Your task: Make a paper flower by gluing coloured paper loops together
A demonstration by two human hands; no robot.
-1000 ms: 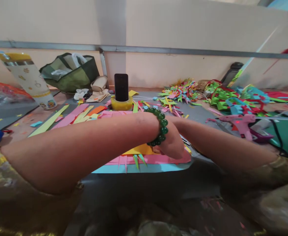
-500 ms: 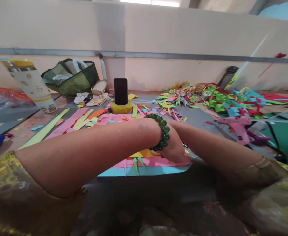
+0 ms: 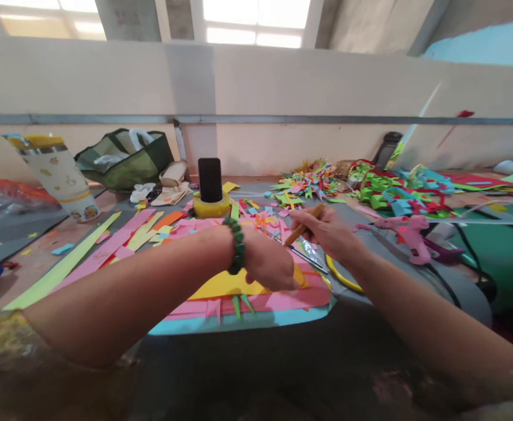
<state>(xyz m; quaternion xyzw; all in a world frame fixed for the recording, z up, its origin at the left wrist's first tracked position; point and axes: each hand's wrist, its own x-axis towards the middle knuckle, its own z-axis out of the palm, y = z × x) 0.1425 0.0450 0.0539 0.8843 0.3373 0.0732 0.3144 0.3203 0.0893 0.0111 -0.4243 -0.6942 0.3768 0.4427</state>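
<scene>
From my station I count two hands: one left hand (image 3: 269, 264), one right hand (image 3: 326, 229); one green bead bracelet (image 3: 238, 247); one brown stick (image 3: 297, 233); one phone (image 3: 210, 179); one yellow tape roll (image 3: 211, 209); one tumbler (image 3: 59, 181); one green bag (image 3: 139, 171); one pink glue gun (image 3: 414, 230); paper scraps (image 3: 311, 178) too many for me to count.

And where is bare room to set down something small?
A small patch of grey table cover looks free between the right forearm and pink plastic glue gun. Crowded: around the left hand, with multicoloured paper pieces. The dark area nearest the body is too dim to judge.
</scene>
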